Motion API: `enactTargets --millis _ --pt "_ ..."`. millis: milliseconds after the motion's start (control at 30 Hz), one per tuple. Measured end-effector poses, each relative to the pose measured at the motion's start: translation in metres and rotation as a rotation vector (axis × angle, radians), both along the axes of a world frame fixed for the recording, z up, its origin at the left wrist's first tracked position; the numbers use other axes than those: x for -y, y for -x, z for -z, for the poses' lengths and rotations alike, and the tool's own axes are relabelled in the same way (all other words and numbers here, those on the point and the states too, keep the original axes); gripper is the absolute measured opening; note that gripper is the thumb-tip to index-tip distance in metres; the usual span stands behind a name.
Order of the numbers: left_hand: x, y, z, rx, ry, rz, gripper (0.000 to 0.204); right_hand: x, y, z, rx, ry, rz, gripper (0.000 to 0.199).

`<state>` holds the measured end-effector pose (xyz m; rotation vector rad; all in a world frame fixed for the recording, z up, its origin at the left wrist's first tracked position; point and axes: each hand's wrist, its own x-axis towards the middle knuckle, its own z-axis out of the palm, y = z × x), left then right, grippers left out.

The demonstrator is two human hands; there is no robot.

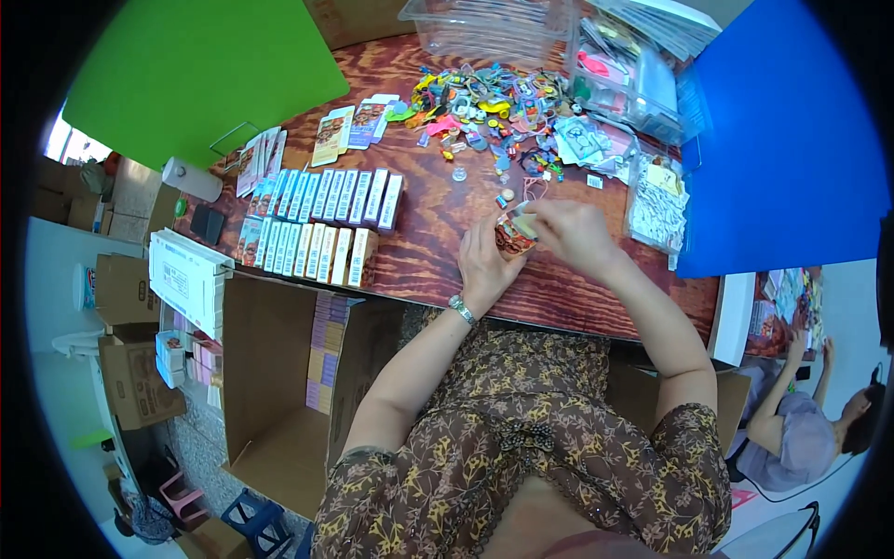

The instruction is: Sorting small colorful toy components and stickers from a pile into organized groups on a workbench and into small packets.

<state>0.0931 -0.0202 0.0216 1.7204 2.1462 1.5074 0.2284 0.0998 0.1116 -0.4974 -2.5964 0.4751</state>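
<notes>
My left hand is closed round a small printed box in orange and brown, just above the near part of the table. At the box's top end my right hand pinches with its fingertips. A pale, flat piece shows between the right fingers and the box; I cannot tell whether it is a flap or something separate. Just beyond the box lie a small round trinket and a pink outline-shaped trinket. A heap of colourful small toys spreads over the far middle.
Two rows of small boxes stand at left, with flat cartons behind. A tub of white packets and a clear bin stand at right. Green and blue panels flank the table. A co-worker sits far right.
</notes>
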Motion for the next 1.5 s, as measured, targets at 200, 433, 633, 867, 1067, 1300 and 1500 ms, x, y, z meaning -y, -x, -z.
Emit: enactTargets --millis 200,433,633,867,1067,1300,1500 --pt "0.01 0.007 -0.003 0.012 -0.003 -0.072 0.092 0.026 0.013 -0.008 -0.152 -0.189 0.003 0.022" --pt "0.015 0.005 0.004 0.109 0.026 -0.097 0.095 0.045 0.003 0.052 -0.27 -0.115 0.14 0.042" --pt "0.019 0.003 0.012 0.065 0.032 -0.103 0.092 0.046 0.007 0.062 -0.342 0.047 0.129 0.034" --pt "0.021 0.002 0.014 0.024 0.019 -0.059 0.09 0.041 0.003 0.062 -0.25 0.257 0.037 0.024" --pt "0.037 0.013 0.01 0.025 -0.015 0.082 0.08 0.046 0.001 0.073 -0.391 0.256 0.062 0.03" --pt "0.048 0.039 0.002 0.185 -0.044 0.289 0.046 0.044 -0.011 0.073 -0.322 0.398 0.063 0.021" --pt "0.042 0.058 -0.009 0.308 -0.026 0.427 0.019 0.021 -0.006 0.05 -0.276 0.51 -0.127 0.015"
